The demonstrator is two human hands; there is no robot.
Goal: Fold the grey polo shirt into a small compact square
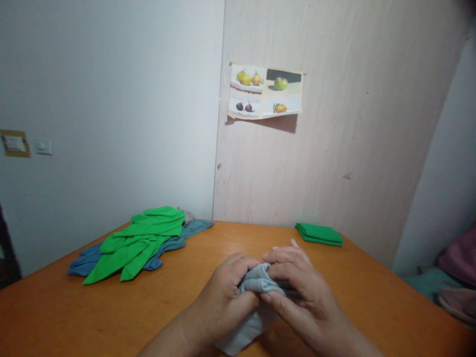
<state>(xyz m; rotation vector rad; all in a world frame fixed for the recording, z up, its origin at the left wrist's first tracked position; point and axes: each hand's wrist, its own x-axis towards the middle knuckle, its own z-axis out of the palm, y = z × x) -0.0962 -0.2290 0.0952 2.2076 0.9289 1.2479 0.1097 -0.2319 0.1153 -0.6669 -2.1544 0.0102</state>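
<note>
A light grey-blue cloth, bunched or rolled at its top, is between my two hands near the front of the table. My left hand grips it from the left, with the thumb in front and the fingers behind. From the right, my right hand holds the same cloth between its thumb and curled fingers. Part of the cloth is hidden behind my hands, and its lower end hangs or lies toward me; whether it touches the table I cannot tell.
On the wooden table, a loose heap of bright green cloth and blue cloth lies at the left. A folded green cloth rests at the back right. A wall stands behind, with a fruit picture on it.
</note>
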